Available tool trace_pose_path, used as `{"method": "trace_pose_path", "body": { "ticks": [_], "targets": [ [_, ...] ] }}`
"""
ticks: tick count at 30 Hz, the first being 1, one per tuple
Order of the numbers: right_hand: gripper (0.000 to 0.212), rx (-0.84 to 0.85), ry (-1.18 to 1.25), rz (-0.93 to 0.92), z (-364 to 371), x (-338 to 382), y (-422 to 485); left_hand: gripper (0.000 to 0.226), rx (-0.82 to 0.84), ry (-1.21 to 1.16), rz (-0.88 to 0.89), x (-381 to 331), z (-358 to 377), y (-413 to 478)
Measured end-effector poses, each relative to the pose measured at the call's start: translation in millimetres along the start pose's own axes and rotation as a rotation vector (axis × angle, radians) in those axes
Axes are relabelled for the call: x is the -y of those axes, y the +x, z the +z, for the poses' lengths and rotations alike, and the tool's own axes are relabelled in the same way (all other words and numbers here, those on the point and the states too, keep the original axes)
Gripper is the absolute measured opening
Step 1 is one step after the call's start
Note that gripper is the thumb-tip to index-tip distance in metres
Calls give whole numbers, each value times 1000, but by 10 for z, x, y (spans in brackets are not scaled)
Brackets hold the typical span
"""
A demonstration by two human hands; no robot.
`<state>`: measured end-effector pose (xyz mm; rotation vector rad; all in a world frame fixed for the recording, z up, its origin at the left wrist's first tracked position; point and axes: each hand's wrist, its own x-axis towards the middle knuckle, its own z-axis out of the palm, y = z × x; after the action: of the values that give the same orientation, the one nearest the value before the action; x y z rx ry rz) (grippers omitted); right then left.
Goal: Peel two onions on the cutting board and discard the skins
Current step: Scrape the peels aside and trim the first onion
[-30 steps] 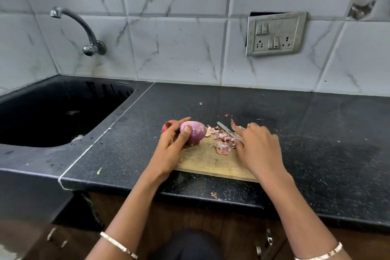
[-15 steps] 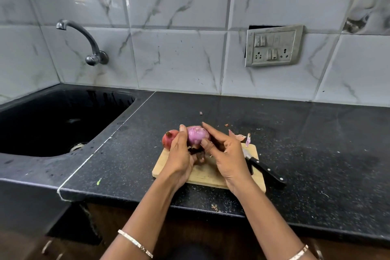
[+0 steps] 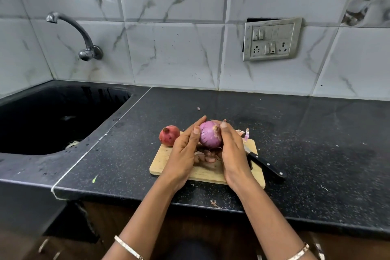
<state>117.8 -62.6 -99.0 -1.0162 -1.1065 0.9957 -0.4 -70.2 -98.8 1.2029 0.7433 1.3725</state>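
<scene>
Black sink (image 3: 95,99) at left, its drain (image 3: 72,143) visible. The wooden cutting board (image 3: 162,162) carries an unpeeled onion (image 3: 168,138) at its far-left corner, loose skins (image 3: 244,133) at its far-right corner, and a knife (image 3: 266,165) whose black handle overhangs the right edge. The pale purple onion (image 3: 210,135) is held above the board, clamped between left hand (image 3: 183,154) and right hand (image 3: 233,154), fingers curled round it, thumbs on its near face. Black speckled countertop (image 3: 316,143); marble-patterned wall tiles (image 3: 175,55), tap (image 3: 78,34), switch plate (image 3: 272,39).

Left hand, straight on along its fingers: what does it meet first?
The peeled purple onion that the left hand grips; beyond it, seemingly only black countertop, depth unclear.
</scene>
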Motion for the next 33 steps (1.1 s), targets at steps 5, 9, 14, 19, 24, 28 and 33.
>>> {"method": "trace_pose_path", "body": {
  "ticks": [5, 9, 14, 19, 24, 28, 33],
  "targets": [
    [36, 120, -100, -58, 28, 50, -56, 32, -29, -47, -32, -43, 28, -15],
    [42, 158, -149, -115, 3, 20, -63, 29, -82, -90, -68, -60, 26, -1],
    [15, 82, -147, -90, -15, 33, -38, 37, -28, -94, -82, -15, -25, 7],
    [27, 13, 2, 108, -19, 33, 70, 47, 145, -113, -92, 26, -78, -1],
    [18, 76, 59, 117, -44, 51, 61, 55, 154, -106, -51, 40, -64, 4],
    [14, 91, 36, 109, -62, 51, 40, 60, 158, -37, -15, 81, -85, 25],
    [21, 34, 52, 115, -13, 56, 87, 66, 104, 15, -7, 75, -69, 7]
  ]
}}
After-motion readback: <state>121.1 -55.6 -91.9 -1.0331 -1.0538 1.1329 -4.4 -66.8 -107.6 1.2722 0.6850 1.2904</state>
